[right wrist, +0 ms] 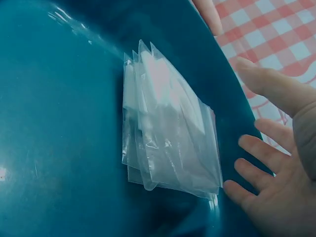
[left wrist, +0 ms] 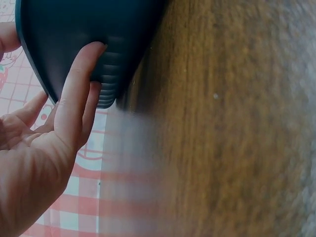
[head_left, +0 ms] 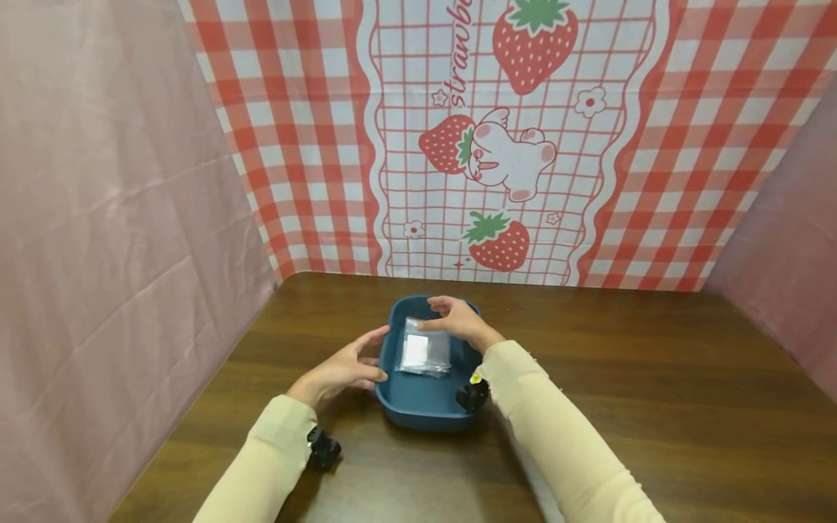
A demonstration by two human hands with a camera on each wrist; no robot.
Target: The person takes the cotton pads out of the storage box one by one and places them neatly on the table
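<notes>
A blue plastic bin [head_left: 425,418] with rounded corners stands on the table. In it lies a stack of clear plastic bags [head_left: 425,352]; the right wrist view shows the bags [right wrist: 168,123] overlapping, with something whitish in them or behind the film. My left hand [head_left: 349,370] is at the bin's left side. In the left wrist view, extended fingers of the left hand [left wrist: 59,128] touch the bin's outer wall [left wrist: 59,29]. My right hand [head_left: 461,323] is over the bin's far right part, above the bags. Its fingers are spread and hold nothing in the right wrist view.
The brown wooden table [head_left: 641,378] extends on both sides of the bin. A red checked strawberry cloth [head_left: 314,145] hangs behind it, with pink cloth [head_left: 131,218] at left and right. A black wrist camera [head_left: 472,394] sits below each hand.
</notes>
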